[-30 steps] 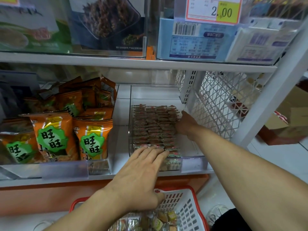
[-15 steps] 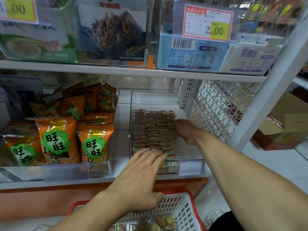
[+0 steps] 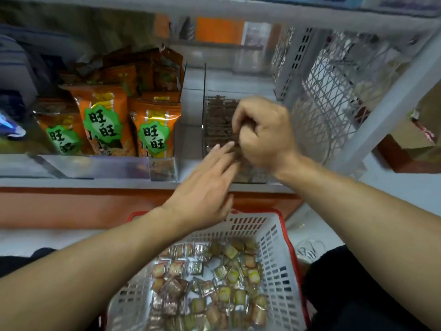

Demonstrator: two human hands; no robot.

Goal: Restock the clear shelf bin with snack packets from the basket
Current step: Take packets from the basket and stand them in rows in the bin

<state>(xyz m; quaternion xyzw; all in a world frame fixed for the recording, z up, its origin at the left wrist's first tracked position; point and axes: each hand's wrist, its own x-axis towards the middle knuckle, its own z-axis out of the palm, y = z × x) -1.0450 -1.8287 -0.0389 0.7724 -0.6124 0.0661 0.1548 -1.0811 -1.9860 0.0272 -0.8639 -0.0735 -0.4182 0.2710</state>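
While the right hand (image 3: 262, 132) curled round small brown packets (image 3: 235, 137) over the clear bin (image 3: 210, 120), left hand (image 3: 205, 187) lay flat, fingers straight, touching them; more pkts in the basket (image 3: 276, 237) below.

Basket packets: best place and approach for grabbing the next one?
Come straight down through the open top of the basket; its slotted walls block the sides. The loose snack packets lie flat and overlapping, so pinch one on top by a crimped edge, probably mid-pile where nothing covers it.
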